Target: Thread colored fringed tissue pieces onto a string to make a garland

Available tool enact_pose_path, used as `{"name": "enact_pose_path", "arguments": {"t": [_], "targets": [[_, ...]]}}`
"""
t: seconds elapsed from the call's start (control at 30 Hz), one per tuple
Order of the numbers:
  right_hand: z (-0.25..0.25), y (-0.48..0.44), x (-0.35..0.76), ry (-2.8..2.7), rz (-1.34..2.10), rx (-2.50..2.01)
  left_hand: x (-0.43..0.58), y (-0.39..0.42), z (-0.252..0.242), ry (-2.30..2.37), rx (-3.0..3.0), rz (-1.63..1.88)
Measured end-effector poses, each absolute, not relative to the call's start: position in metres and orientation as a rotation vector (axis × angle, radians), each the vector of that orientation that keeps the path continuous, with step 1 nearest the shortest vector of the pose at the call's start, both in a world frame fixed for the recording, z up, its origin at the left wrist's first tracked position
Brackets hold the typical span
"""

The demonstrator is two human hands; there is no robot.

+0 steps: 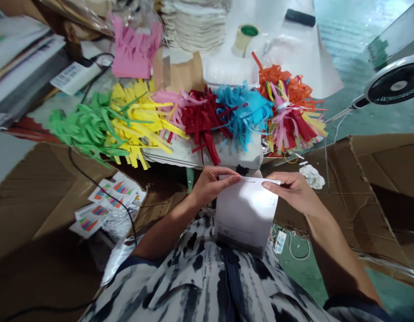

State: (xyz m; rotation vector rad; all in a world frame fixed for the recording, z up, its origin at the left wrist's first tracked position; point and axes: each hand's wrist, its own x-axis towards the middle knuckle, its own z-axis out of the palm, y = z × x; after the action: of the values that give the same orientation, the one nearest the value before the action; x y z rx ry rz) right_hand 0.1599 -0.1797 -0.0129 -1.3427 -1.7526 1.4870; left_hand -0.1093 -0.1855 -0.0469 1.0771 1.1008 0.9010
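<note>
1. White paper sheet (245, 214) stands up between my hands, its lower end by my patterned shirt (207, 281).
2. My left hand (210, 185) and my right hand (290, 192) each pinch the sheet's top edge, with fingers curled rather than spread. This two-handed pinch is the work in hand. A thin dark line (249, 181) shows near that edge, but I cannot tell if it is a slit or a crease.
3. Just left of my left hand, printed cards (113, 197) with coloured triangles lie on a cardboard flap (49, 192), beside clear plastic (118, 223) and a black cable (103, 188). Right of my right hand, crumpled white paper (310, 176) sits near another flap (371, 179).
4. Ahead of my hands, on a white slab (200, 154), lie paper fringes: green (86, 127), yellow (140, 125), dark red (203, 120), blue (243, 112) and orange (287, 85).
5. Farther on, a white plastic tub (230, 71) sits behind the fringes, and I cannot see inside it. Beyond it stands a roll of masking tape (245, 38), with a pink fringe (135, 49) to its left.
</note>
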Motion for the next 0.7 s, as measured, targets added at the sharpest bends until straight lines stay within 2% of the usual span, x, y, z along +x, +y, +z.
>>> {"name": "enact_pose_path", "arguments": {"t": [0.3, 0.43, 0.7], "targets": [[-0.001, -0.188, 0.148, -1.749, 1.282, -1.389, -0.097, -0.192, -0.043, 1.07, 0.899, 0.91], [0.015, -0.187, 0.139, -1.848, 1.238, -1.315, -0.095, -0.193, -0.029, 1.038, 1.008, 0.954], [0.028, -0.198, 0.134, -2.053, 0.873, -1.27, -0.099, -0.199, -0.013, 1.043, 1.265, 1.028]]}}
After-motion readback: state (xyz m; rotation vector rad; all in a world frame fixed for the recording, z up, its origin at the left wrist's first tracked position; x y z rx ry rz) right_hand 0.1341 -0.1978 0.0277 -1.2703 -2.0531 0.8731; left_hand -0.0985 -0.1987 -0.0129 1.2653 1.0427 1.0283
